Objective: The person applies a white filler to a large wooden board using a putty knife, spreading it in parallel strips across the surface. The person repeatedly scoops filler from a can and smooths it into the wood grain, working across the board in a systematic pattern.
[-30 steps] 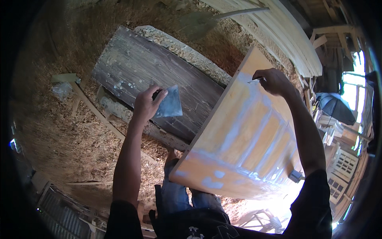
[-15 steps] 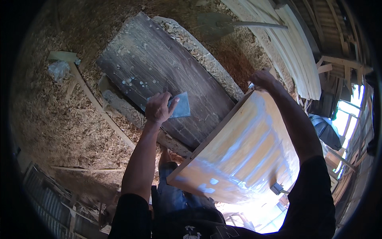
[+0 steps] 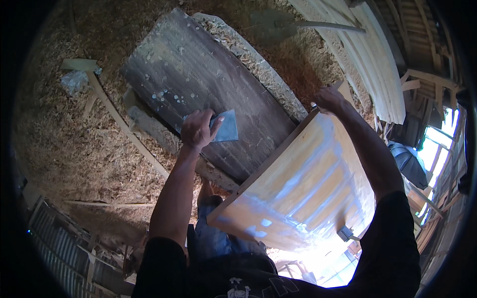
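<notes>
My left hand (image 3: 197, 130) is closed on a thin, flat, grey-blue square plate (image 3: 227, 127), held just over the dark wooden board (image 3: 233, 79). At the upper corner of a pale wooden panel (image 3: 298, 184), my right hand (image 3: 330, 99) is closed with its fingers curled. A small whitish bit shows by its fingertips at the panel's edge, but what it grips is hidden. Whitish streaks and patches run along the panel's face, which tilts toward me. Several pale spots dot the dark board left of the plate.
Wood shavings (image 3: 64, 154) cover the ground. A long thin wooden strip (image 3: 124, 126) lies on the left near a crumpled clear plastic bag (image 3: 74, 84). Long pale planks (image 3: 377, 69) are stacked at upper right, beside a shovel (image 3: 273, 26). A dark folded umbrella-like thing (image 3: 410, 166) stands at right.
My left hand and the square plate have shifted slightly upward. The right hand stays at the panel's corner, its wrist turned a little. The view itself has moved slightly.
</notes>
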Tool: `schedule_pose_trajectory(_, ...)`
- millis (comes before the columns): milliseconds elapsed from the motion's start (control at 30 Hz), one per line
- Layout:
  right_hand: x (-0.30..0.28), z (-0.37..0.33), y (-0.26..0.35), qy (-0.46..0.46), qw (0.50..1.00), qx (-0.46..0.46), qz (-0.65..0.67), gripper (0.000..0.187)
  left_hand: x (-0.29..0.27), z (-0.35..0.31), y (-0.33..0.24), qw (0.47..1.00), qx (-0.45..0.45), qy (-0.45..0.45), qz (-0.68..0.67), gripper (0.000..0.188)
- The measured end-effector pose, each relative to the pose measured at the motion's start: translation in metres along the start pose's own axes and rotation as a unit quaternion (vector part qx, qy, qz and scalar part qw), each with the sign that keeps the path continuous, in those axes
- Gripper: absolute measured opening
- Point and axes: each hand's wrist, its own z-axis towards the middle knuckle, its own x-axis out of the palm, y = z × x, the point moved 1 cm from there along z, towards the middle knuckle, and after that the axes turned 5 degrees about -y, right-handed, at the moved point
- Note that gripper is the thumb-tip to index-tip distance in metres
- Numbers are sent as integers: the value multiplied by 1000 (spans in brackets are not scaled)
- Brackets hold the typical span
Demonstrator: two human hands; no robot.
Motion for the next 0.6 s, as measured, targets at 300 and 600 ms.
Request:
schedule_pose_trajectory(300, -1, 1, 5, 35, 999, 0, 6, 14, 3, -2, 1, 1000, 0, -10, 9, 37)
schedule_pose_trajectory(600, -4, -1, -7, 126, 990, -23, 56, 24, 0, -2, 3, 999, -2, -23, -23, 40)
